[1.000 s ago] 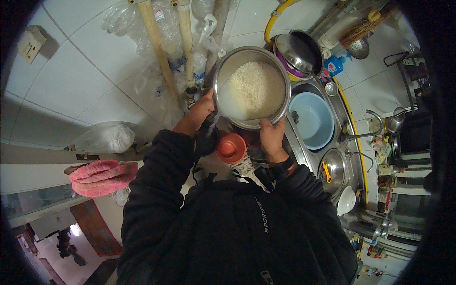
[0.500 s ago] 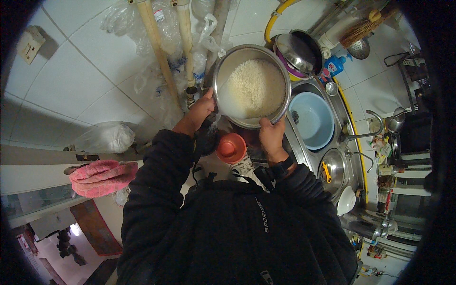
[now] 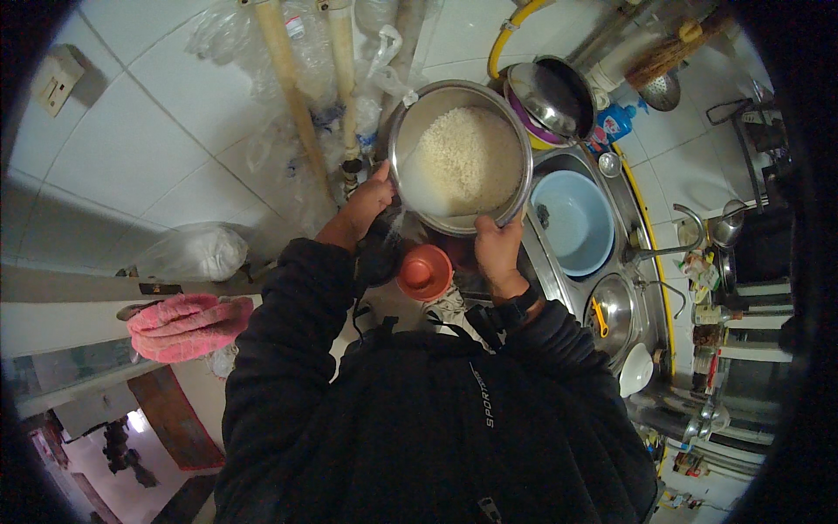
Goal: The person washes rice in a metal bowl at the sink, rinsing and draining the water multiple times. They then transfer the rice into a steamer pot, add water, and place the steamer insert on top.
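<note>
A round steel basin (image 3: 394,140) tips toward its lower left between my two hands. Wet white rice (image 3: 471,150) is heaped inside, with cloudy whitish water (image 3: 425,194) pooled along the lower left side. My left hand (image 3: 367,203) grips the rim at the left. At the lower right my right hand (image 3: 500,251) is closed on the rim, thumb on the near side. A pale streak, possibly running water, shows just below the basin near my left hand. Below the basin, near my feet, is an orange-red plastic tub (image 3: 425,271).
Right of the basin, a light blue plastic basin (image 3: 587,223) sits in the steel sink (image 3: 559,162). A lidded pot (image 3: 552,98) stands behind it. Farther right are a faucet (image 3: 668,249) and a metal bowl (image 3: 616,301). Pipes (image 3: 292,87) and plastic bags line the left wall.
The basin has shifted very slightly left and up, with both hands still on its rim. Nothing else has visibly moved.
</note>
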The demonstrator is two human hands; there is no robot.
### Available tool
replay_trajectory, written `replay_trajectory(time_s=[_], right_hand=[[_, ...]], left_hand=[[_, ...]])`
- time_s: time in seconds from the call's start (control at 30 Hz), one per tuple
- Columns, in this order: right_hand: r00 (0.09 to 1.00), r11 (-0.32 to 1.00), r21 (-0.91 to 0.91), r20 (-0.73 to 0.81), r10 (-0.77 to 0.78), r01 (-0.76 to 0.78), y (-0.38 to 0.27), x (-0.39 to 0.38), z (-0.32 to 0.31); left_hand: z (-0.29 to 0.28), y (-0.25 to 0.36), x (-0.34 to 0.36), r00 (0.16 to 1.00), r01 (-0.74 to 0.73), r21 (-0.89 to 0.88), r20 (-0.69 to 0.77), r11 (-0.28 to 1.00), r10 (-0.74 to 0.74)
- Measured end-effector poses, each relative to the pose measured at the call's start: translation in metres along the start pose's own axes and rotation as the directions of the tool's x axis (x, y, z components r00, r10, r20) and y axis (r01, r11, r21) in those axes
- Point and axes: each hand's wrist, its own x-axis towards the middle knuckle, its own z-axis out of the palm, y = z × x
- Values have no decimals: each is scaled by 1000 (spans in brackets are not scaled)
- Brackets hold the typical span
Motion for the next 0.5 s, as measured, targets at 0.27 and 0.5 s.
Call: replay_trajectory(time_s=[0.27, 0.5], right_hand=[[997, 997, 48, 52, 60, -63, 2, -9, 9], [997, 994, 108, 73, 19, -27, 4, -17, 26]], left_hand=[[-12, 1, -15, 998, 67, 102, -25, 993, -64], [-30, -7, -20, 996, 73, 97, -49, 993, -69]])
